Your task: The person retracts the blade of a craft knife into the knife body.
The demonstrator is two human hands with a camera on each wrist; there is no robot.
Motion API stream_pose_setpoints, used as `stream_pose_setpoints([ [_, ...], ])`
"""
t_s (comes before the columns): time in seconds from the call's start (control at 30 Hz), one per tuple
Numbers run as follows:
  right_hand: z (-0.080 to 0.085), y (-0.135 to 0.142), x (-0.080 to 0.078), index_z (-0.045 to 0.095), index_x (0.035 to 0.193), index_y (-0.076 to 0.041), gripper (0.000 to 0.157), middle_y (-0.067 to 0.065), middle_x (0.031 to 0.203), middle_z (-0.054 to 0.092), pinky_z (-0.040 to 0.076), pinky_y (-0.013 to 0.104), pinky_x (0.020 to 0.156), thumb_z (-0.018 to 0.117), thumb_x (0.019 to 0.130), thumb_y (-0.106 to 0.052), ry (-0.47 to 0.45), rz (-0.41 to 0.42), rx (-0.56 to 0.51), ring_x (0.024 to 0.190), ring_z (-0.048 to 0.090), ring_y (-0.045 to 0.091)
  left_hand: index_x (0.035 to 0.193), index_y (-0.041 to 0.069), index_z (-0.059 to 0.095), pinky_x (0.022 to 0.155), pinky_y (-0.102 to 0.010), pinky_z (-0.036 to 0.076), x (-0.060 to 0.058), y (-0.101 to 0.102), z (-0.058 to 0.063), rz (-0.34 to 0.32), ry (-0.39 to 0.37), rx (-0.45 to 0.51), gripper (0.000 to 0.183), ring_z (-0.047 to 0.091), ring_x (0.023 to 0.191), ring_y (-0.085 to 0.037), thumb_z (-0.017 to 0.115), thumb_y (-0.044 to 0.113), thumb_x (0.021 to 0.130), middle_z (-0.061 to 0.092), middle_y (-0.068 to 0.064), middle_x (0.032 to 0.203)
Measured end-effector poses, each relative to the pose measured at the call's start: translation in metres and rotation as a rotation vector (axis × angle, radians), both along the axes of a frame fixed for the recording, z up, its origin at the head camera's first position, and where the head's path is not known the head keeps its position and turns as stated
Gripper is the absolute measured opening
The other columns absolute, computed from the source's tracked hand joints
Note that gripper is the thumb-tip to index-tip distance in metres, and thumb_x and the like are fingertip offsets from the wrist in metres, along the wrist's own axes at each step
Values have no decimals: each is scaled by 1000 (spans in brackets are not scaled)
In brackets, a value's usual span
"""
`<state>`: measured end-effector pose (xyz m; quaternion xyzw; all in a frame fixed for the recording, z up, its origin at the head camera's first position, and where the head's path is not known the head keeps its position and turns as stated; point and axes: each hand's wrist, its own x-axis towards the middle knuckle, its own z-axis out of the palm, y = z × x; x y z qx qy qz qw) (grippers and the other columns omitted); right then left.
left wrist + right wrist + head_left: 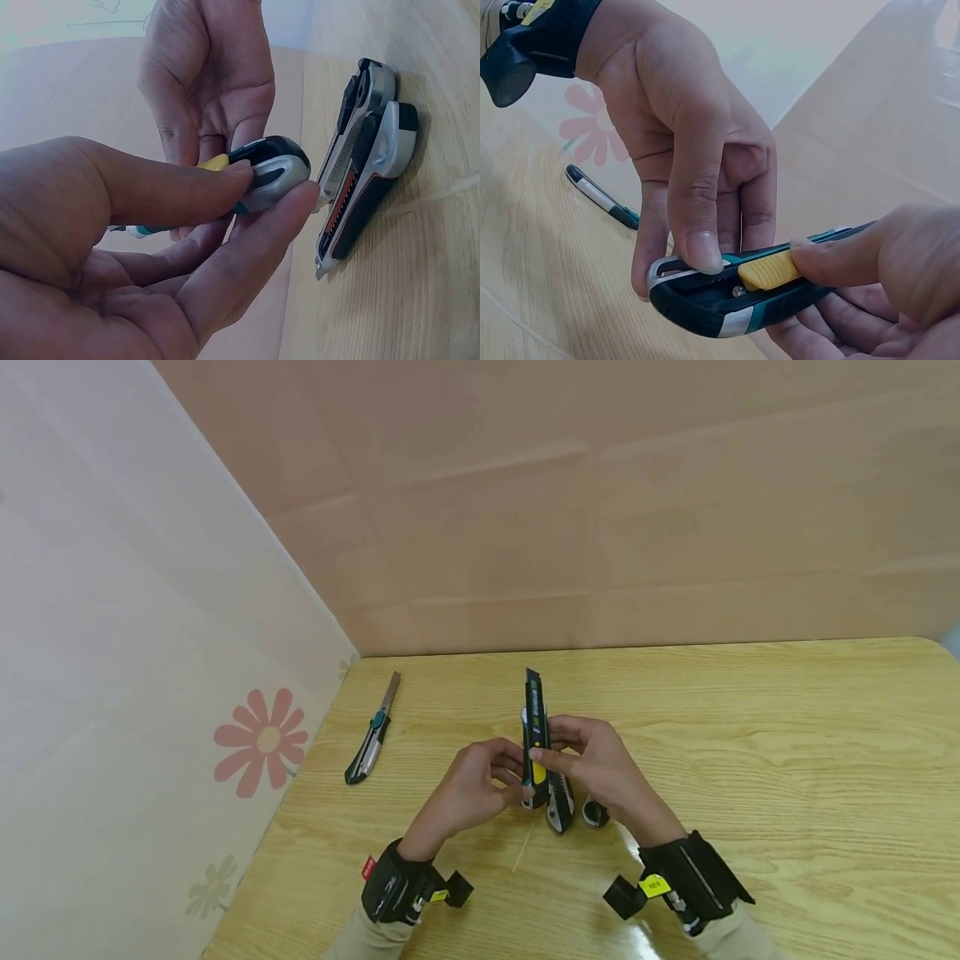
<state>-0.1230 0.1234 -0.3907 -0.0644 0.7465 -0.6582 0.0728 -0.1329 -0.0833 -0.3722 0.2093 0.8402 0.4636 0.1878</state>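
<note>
Both hands hold a utility knife (534,710) upright over the table, a dark green and black one with a yellow slider (769,270). The left hand (474,785) pinches its rounded butt end between thumb and fingers. Higher up, the right hand (603,764) grips the body, its thumb pressed against the slider's edge. In the left wrist view, a silver knife (376,75) and a grey-and-black knife with an orange strip (367,187) lie side by side on the table, near the hands. Fingers partly cover these two in the head view.
Farther left on the wooden table (750,760) lies another utility knife (370,743), blade extended toward the back. A brown covering (600,527) stands along the back edge, and a pale flower-patterned sheet (150,652) borders the left side.
</note>
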Motion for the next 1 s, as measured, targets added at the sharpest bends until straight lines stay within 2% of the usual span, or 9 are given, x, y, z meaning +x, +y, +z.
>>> stream_pose_setpoints([
  [0.3,1,-2,1,63,134,-3,42,13,119,69,56,39,91,75,95,-11,-30,2,-3,110,64,27,120,1,65,77,-26,59,-1,-1,-2,-2,3,13,31,70,91,-17,76,-1,90,68,-6,106],
  [0.7,-2,-1,1,65,131,-6,39,11,114,70,56,38,89,76,93,-7,-27,4,7,107,65,28,119,0,65,78,-26,58,-3,1,-2,-10,2,13,31,70,91,-17,76,-1,90,68,-6,107],
  [1.0,-3,-2,1,62,136,-6,46,13,121,67,56,40,91,76,93,-6,12,65,-18,110,63,29,118,1,66,80,-28,58,-1,-2,0,4,-18,22,29,70,93,-18,76,0,91,68,-6,107],
])
